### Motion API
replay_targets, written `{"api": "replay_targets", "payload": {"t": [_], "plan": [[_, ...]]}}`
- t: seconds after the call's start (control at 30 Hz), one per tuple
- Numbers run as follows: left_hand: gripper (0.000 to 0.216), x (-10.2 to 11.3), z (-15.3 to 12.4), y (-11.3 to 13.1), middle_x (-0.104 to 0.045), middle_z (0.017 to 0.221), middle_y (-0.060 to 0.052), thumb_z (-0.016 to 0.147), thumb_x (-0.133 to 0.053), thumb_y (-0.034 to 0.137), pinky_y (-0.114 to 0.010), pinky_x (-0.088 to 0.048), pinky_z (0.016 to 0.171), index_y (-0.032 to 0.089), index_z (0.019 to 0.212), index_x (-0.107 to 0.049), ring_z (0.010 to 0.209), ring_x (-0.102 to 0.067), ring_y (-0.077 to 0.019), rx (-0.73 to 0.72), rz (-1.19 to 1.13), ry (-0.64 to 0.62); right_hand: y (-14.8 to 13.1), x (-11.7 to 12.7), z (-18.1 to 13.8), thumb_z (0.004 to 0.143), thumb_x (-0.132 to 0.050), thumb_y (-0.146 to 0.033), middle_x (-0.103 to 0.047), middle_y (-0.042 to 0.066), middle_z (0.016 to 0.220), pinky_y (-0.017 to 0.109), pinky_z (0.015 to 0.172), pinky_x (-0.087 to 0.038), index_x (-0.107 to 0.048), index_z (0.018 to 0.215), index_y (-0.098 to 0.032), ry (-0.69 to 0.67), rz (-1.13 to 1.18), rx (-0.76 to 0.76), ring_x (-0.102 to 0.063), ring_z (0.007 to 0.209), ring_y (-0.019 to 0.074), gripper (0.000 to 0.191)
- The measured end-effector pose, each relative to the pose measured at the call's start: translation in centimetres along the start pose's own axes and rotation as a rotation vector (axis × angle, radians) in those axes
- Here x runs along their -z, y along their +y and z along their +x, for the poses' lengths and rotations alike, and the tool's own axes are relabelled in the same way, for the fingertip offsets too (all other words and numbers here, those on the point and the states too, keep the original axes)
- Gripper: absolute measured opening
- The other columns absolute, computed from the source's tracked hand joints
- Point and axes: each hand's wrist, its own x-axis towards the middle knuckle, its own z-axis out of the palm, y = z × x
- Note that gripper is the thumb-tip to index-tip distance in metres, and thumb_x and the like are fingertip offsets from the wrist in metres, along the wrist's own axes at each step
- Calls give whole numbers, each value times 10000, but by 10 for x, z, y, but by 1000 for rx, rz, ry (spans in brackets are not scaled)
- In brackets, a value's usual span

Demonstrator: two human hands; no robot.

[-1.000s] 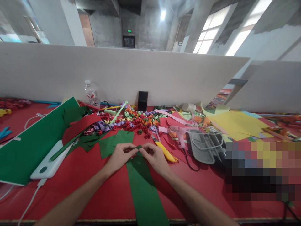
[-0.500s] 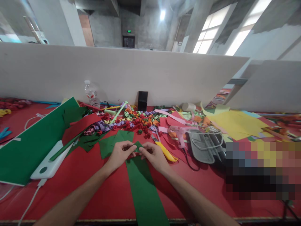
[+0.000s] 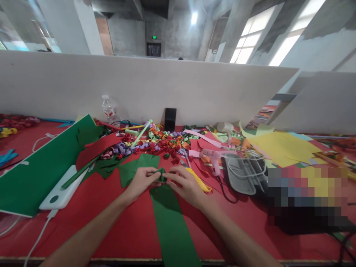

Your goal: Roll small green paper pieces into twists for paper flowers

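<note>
A small green paper piece (image 3: 162, 175), partly folded, is pinched by the left hand (image 3: 143, 181); whether the right hand (image 3: 185, 183) grips it cannot be told. Below the grip, a green paper strip (image 3: 172, 230) lies unfolded.

Small green paper piece (image 3: 161, 175), dark green, matte, folded, with a peak pointing up and creased faces showing. Partly covered, full outline can't be told. Pinched in left fingers (image 3: 154, 178), right fingers (image 3: 172, 178) touching its right side. Held up over the red tabletop (image 3: 119, 230), near the far end of a long flat green strip (image 3: 172, 222). Underside hidden.
</note>
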Motion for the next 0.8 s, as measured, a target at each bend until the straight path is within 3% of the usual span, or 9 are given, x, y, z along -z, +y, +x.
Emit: {"api": "replay_targets", "payload": {"t": [0.17,0.3,0.53,0.8], "plan": [[303,-2,-1,1,-739,802,-73,745,-742,407,-264,-582,675,122,848,-739,686,-696,-170,7,91,-17,1,4,1,956,-528,-216,-636,86,1091,336,795,-458,-636,1157,-254,-28,-258,159,-575,967,206,232],[302,-2,0,-2,-730,770,-63,737,-747,404,-271,-584,663,129,860,-737,672,-689,-169,11,96,-8,-1,7,2,958,-524,-198,-661,72,1040,342,779,-423,-683,1032,-262,-94,-260,202,-570,933,207,187],[316,-1,0,-6,-716,808,-50,765,-716,429,-317,-591,752,137,887,-722,737,-685,-170,-8,100,-67,-6,-5,2,953,-529,-263,-626,65,936,309,776,-466,-689,949,-219,-61,231,-251,-582,879,187,167],[273,-2,-1,-5,-697,769,-34,751,-730,392,-347,-582,765,133,828,-694,741,-683,-183,3,144,-118,-7,-6,10,852,-643,-228,-616,21,803,260,684,-437,-688,773,-178,-66,364,-441,-585,748,152,104]]}}
